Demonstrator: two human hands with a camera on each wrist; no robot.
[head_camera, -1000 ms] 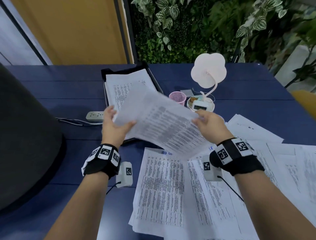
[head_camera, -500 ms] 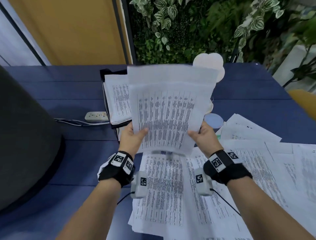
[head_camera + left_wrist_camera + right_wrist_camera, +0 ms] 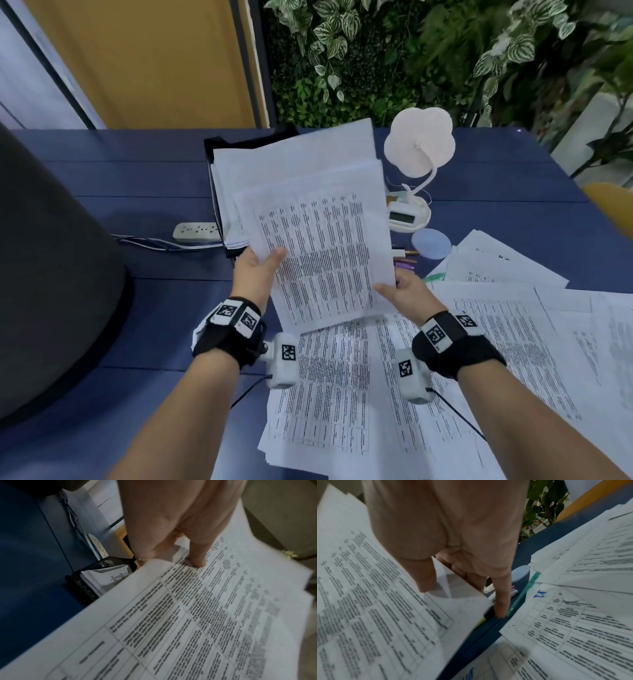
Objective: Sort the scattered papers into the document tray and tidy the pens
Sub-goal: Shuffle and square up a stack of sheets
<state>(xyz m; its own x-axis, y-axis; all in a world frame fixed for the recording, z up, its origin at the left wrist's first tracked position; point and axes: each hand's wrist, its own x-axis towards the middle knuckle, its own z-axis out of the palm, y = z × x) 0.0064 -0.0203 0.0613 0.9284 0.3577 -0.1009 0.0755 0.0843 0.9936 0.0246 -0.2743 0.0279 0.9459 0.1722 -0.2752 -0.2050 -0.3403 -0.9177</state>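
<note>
Both hands hold one sheaf of printed papers [image 3: 318,240] above the blue table [image 3: 137,171]: from the head view, the left hand [image 3: 255,274] pinches its edge at about 8 o'clock, thumb on the printed face, and the right hand [image 3: 406,294] pinches the corner at about 4 o'clock. Behind the sheaf, towards 11 o'clock, sits the black document tray [image 3: 219,144] already holding pages; loose papers [image 3: 513,342] spread towards 4 o'clock, with pens [image 3: 406,261] at 3 o'clock. Only the left wrist view shows the tray's mesh wall [image 3: 82,586] and the thumb [image 3: 197,555] pressing on print. Only the right wrist view shows fingers curled beneath the sheet and a green pen [image 3: 523,593] beside them.
</note>
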